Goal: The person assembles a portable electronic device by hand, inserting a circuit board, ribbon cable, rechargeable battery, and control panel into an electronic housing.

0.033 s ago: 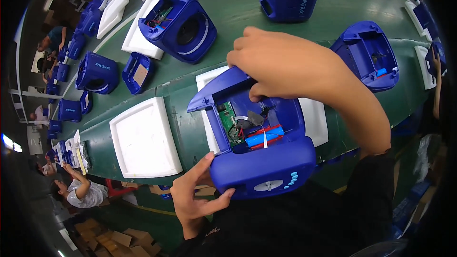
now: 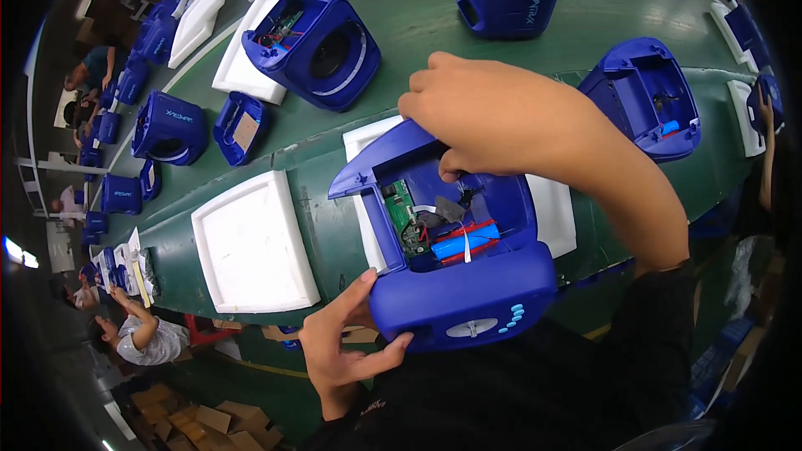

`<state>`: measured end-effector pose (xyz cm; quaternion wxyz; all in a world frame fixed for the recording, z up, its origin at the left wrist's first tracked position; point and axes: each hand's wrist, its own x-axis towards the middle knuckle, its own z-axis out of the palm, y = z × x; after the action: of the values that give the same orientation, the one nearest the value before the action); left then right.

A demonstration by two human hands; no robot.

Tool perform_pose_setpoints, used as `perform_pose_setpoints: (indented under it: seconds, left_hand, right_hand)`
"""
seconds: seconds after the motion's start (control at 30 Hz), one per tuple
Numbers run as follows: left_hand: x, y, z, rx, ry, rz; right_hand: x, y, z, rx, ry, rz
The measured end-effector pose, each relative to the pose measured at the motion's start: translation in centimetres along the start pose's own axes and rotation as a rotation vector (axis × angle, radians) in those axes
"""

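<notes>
At the left, a co-worker in a pale patterned shirt [image 2: 159,341] sits beside the green workbench [image 2: 327,242], on which a white rectangular foam tray [image 2: 255,242] lies near the working spot. Next comes the left hand [image 2: 334,355], its thumb and forefinger parted in a wide C, both tips touching the near left corner of a deep-blue moulded plastic housing [image 2: 459,292]; whether they squeeze or merely brace, I cannot tell. That housing lies opened toward the wearer's view, over a white foam support [image 2: 553,210], directly before the body. Inside, from left to right, are a green circuit board [image 2: 403,210], a bright-blue cylindrical battery pack [image 2: 465,242] with red edges, and a tangle of thin dark wires [image 2: 469,195]. The right hand [image 2: 468,113] arches over the far edge, fingers half curled, thumb dipping into the cavity beside the wires; what it grasps, if anything, is hidden. Working well here seems to call for a firm left brace so the housing cannot slide on the foam, a light right touch, and no tugging on the leads or pressing on the board. Farther right stands another open blue plastic housing [image 2: 614,104].
</notes>
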<state>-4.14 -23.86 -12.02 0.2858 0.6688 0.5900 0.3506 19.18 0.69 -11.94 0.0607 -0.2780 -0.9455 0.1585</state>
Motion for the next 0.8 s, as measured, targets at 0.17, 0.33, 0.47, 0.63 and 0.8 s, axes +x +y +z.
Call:
perform_pose_setpoints:
  seconds: [0.17, 0.33, 0.47, 0.63, 0.8]
  left_hand:
    - [0.1, -0.9, -0.5, -0.031, -0.02, 0.0]
    - [0.4, -1.6, -0.6, -0.092, -0.034, 0.025]
    - [0.6, -1.6, -0.8, -0.114, -0.029, 0.009]
    - [0.7, -2.0, -0.9, -0.056, -0.02, 0.043]
    - [1.4, -2.0, -1.0, -0.109, -0.057, 0.037]
  right_hand:
    - [1.8, -0.1, -1.1, 0.099, -0.186, 0.058]
    - [2.7, -0.7, -1.9, 0.053, -0.322, 0.026]
    - [2.8, -0.6, -1.9, 0.045, -0.31, -0.047]
    - [1.4, -0.9, -1.2, 0.029, -0.091, -0.13]
    - [1.6, -1.1, -1.7, 0.017, -0.131, -0.131]
